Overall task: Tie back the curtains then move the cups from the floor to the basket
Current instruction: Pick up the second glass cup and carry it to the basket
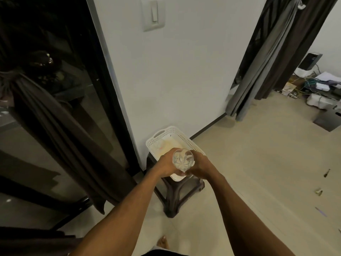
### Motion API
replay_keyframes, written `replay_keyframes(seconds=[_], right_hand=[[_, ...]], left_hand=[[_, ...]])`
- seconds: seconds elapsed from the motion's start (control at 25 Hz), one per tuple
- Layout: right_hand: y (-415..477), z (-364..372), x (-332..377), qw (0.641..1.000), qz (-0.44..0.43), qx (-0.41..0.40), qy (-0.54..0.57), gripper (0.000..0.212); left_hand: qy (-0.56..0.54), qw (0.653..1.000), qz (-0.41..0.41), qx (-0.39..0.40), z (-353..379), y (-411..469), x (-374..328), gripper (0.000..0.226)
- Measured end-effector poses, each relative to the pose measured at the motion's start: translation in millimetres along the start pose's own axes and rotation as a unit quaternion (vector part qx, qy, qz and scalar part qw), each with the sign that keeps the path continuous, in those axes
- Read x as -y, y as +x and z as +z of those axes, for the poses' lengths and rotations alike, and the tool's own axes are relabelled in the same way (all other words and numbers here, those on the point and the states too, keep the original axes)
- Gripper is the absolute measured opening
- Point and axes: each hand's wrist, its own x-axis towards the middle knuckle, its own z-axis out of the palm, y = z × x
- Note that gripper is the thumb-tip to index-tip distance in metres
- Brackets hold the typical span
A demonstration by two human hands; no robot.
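Observation:
A clear cut-glass cup (183,160) is held upright between both my hands, just above the near end of a white perforated basket (167,138). My left hand (167,164) wraps its left side and my right hand (200,166) its right side. The basket sits on a dark plastic stool (177,194) against the white wall. At the left, a dark brown curtain (55,122) hangs gathered and knotted with a tie (11,76) in front of the glass door. A second grey-brown curtain (273,58) hangs at the upper right.
A light switch (154,14) is on the wall above the basket. Cables, boxes and a grey box (328,117) clutter the floor at the far right. Small bits of litter (319,192) lie on the beige tiles to the right. My bare foot (163,242) shows below.

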Motion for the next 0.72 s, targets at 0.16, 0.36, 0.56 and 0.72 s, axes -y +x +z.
replay_keyframes(seconds=[0.16, 0.36, 0.56, 0.72], right_hand=[[58.9, -16.6, 5.6, 0.997, -0.046, 0.040, -0.039, 0.071], [135.3, -49.4, 4.0, 0.985, -0.121, 0.087, -0.088, 0.051], [200.3, -85.1, -5.5, 0.963, -0.188, 0.137, -0.133, 0.066], [229.9, -97.2, -16.2, 0.947, -0.227, 0.175, -0.143, 0.068]], left_hand=[[0.002, 0.999, -0.029, -0.019, -18.1, 43.8, -3.9, 0.093], [-0.025, 0.995, -0.057, -0.077, -28.9, 98.5, -22.1, 0.086], [-0.099, 0.978, -0.097, -0.156, -20.1, 137.2, -52.1, 0.079], [-0.125, 0.959, -0.145, -0.210, -4.9, 153.8, -69.5, 0.077]])
